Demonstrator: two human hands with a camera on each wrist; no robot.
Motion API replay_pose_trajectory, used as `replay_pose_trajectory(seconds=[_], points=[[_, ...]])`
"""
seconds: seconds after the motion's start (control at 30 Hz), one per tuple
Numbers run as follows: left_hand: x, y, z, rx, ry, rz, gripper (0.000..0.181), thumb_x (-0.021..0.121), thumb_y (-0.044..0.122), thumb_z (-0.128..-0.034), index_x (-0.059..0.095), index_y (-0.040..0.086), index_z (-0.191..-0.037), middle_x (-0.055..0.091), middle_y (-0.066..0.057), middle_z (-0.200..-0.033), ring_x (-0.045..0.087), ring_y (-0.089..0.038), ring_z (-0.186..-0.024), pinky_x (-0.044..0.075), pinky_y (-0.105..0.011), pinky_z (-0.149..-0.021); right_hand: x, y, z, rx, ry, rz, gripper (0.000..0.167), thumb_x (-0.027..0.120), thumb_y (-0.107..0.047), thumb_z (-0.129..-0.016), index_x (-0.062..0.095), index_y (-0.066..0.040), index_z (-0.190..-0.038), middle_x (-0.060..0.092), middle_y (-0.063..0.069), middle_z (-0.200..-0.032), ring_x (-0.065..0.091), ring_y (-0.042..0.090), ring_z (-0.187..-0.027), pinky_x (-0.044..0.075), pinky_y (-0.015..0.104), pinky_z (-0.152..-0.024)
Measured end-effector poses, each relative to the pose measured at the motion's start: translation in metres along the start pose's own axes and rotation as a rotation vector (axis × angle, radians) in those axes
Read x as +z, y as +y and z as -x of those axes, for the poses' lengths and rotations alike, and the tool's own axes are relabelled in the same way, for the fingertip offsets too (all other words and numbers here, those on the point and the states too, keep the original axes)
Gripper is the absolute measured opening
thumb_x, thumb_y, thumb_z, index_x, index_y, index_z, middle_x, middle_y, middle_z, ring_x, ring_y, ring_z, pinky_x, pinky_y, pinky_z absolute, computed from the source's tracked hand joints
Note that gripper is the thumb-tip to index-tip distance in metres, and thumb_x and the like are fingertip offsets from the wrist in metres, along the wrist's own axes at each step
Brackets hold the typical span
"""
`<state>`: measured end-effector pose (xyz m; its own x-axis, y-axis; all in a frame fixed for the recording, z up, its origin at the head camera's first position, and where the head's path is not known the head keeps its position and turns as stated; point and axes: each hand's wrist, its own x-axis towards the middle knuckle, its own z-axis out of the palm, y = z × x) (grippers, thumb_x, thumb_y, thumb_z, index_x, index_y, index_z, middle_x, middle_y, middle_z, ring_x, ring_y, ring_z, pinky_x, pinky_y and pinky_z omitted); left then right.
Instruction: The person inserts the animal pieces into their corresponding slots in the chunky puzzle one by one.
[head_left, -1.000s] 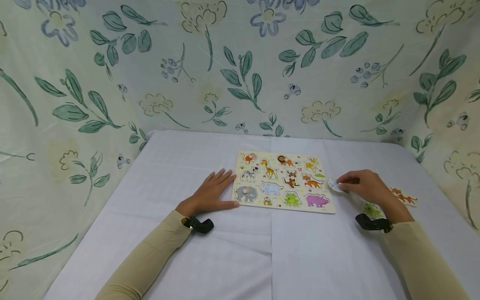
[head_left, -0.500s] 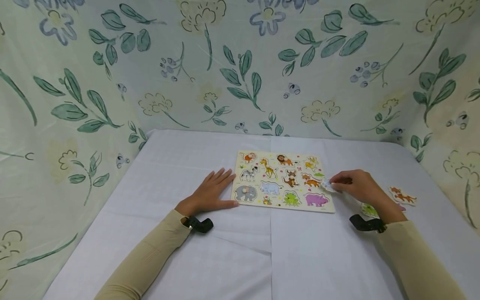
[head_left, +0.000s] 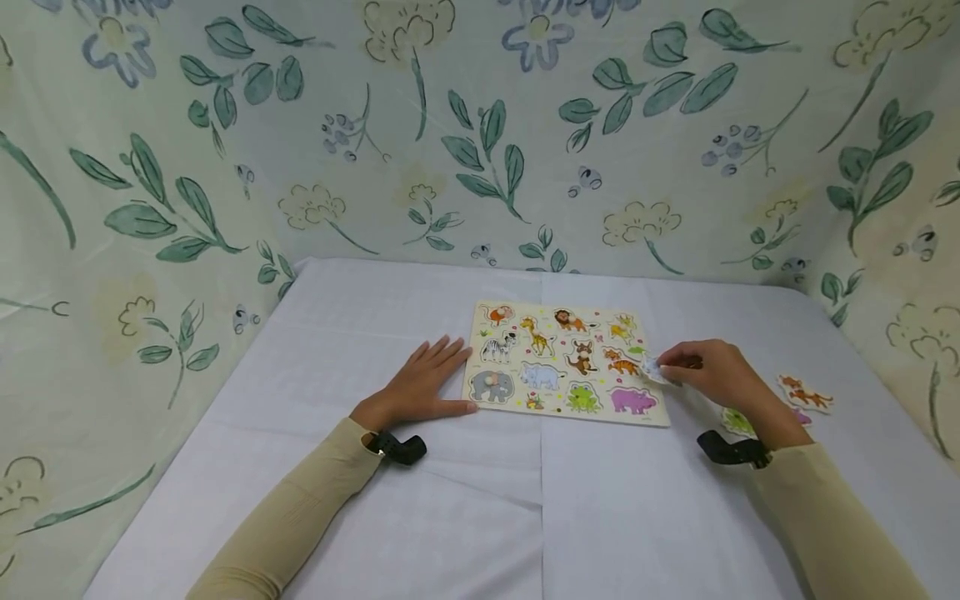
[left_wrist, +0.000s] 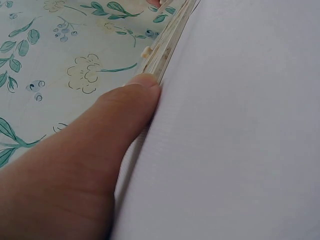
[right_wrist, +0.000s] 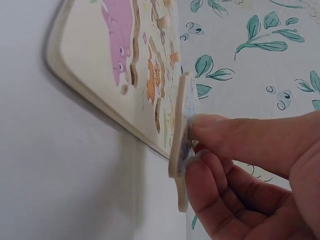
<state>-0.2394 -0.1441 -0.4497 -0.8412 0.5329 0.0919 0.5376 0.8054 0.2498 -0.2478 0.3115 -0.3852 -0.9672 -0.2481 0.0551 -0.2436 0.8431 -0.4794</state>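
Observation:
A cream puzzle board (head_left: 562, 408) with printed animals lies flat on the white cloth. The left hand (head_left: 420, 383) rests on the cloth with fingers spread, its fingertips and thumb tip touching the board's left edge; in the left wrist view the thumb (left_wrist: 120, 110) meets that edge. Between thumb and fingers the right hand (head_left: 712, 372) pinches a light blue puzzle piece (head_left: 651, 368) at the board's right edge. The right wrist view shows this piece (right_wrist: 178, 135) held on its side, near the board (right_wrist: 85, 75), its printed face partly covered by the fingers.
On the cloth right of the board lie a tiger piece (head_left: 806, 394), a green frog piece (head_left: 737, 422) and a purple piece (head_left: 803, 417), the last two partly behind the right wrist. Patterned fabric (head_left: 480, 150) stands behind and beside the table.
Carrying the blue piece, the right hand has moved left from beside the board to its right edge. More of the purple piece shows. The left hand has stayed in place.

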Motion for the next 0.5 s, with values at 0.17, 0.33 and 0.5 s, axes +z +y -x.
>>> replay_pose_trajectory(seconds=[0.17,0.33,0.5], points=[[-0.001,-0.001,-0.001,0.002,0.004,-0.002,0.098,0.048,0.077,-0.0818,0.023,0.017,-0.155,0.018,-0.004,-0.16,0.008,-0.026,-0.148,0.006,-0.048,-0.118,0.001,-0.002,-0.001,-0.012,-0.004,-0.009,0.021,0.07,-0.015,-0.089,0.072,-0.004,-0.106,0.07,0.013,-0.1,0.062,0.027,-0.088,0.054,0.043,-0.078],[-0.002,0.001,-0.001,0.001,0.004,0.001,0.097,0.049,0.076,-0.082,0.024,0.016,-0.155,0.019,-0.004,-0.16,0.008,-0.026,-0.148,0.006,-0.049,-0.118,0.005,-0.008,-0.006,-0.035,0.014,-0.025,0.019,0.07,-0.013,-0.088,0.072,-0.003,-0.105,0.071,0.013,-0.099,0.063,0.029,-0.09,0.055,0.048,-0.08],[0.001,0.0,0.0,-0.013,0.004,-0.001,0.098,0.047,0.078,-0.0809,0.023,0.018,-0.155,0.018,-0.002,-0.16,0.007,-0.024,-0.148,0.005,-0.047,-0.118,0.009,-0.018,-0.012,-0.045,0.005,-0.038,0.017,0.071,-0.013,-0.088,0.073,-0.004,-0.103,0.071,0.013,-0.1,0.063,0.029,-0.09,0.055,0.048,-0.082]])
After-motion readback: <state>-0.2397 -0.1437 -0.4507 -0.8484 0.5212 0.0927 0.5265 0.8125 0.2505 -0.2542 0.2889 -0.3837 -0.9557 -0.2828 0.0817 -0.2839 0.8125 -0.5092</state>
